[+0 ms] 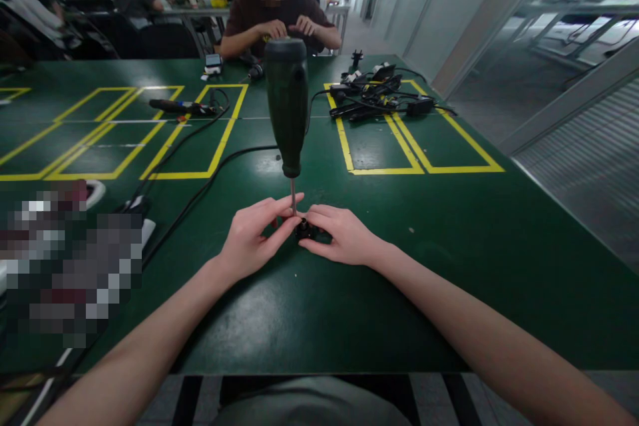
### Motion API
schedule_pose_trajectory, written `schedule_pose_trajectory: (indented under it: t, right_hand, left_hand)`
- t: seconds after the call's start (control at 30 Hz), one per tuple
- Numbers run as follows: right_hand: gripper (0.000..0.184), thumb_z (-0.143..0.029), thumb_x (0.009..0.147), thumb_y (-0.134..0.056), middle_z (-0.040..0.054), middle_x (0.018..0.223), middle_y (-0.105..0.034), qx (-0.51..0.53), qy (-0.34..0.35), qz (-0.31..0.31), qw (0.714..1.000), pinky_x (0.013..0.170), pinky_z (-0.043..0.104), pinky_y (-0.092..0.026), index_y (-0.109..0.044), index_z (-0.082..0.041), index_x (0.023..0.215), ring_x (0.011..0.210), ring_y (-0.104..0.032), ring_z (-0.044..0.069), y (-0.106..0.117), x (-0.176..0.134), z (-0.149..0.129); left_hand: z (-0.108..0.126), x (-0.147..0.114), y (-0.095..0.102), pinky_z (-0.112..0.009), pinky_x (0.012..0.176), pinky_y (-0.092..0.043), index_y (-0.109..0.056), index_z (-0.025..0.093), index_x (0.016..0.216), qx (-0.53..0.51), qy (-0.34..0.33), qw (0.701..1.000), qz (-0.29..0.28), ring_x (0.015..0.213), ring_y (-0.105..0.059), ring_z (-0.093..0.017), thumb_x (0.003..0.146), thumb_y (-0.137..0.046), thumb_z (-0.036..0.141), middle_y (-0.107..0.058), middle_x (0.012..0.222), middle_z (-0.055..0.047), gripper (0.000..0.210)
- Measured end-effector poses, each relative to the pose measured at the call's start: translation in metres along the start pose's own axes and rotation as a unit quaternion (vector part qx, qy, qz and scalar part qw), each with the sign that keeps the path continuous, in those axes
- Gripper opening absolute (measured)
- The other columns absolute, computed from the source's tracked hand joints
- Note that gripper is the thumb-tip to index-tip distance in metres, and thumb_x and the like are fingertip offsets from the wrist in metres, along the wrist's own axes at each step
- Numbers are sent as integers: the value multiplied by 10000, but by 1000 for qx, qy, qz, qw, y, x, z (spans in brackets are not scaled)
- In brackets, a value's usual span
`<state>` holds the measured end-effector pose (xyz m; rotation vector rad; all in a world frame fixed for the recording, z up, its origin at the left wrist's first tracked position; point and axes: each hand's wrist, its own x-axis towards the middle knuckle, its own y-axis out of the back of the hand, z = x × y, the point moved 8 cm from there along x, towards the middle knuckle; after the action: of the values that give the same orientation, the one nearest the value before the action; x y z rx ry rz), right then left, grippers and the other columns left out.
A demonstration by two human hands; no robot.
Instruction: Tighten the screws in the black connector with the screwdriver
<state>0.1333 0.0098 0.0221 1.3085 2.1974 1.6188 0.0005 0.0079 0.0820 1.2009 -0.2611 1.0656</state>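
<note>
A screwdriver (287,103) with a thick dark green handle stands upright in front of me, its thin metal shaft pointing down. My left hand (254,233) pinches the lower shaft between thumb and fingers. At the shaft's lower end is a small black part (304,229) on the table, partly covered by fingers. My right hand (342,233) grips this part from the right, thumb on the near side and fingers on the far side. Whether the tip touches the part is hidden.
The green table (449,266) carries yellow tape rectangles. Tangled black cables and adapters (379,93) lie at the back right. Another corded tool (182,106) lies back left. A black cable (200,190) runs across the left side. Blurred-out items (94,273) lie near left. A person (279,20) sits opposite.
</note>
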Motion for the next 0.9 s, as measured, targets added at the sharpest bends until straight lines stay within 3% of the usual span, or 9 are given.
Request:
schedule_pose_trajectory:
  t: [0.17,0.67,0.9]
  right_hand:
    - [228,-370,1014,-624,87,986,-690,1,5,10,1000,735,311,-503,-628,-175,1131,879,-655,217,0,0,0]
    - [248,-366,1016,-618,95,992,-688,10,9,10,1000,741,321,-507,-630,-161,1155,879,-648,220,1,0,0]
    - [211,-366,1007,-634,85,982,-684,1,1,1,1000,729,308,-488,-636,-174,1095,873,-644,214,-1,-1,2]
  left_hand:
    - [2,2,2,-213,699,-556,-677,149,1171,-1,4,1000,8,715,-688,-98,958,-697,152,-785,839,-11,214]
    - [-1,2,5,-196,607,-525,-698,155,1010,-19,22,999,45,647,-649,-88,925,-749,204,-751,758,2,111]
    - [-2,0,5,-231,709,-579,-704,156,1128,-18,17,999,36,750,-728,-118,982,-644,175,-799,884,-44,160]
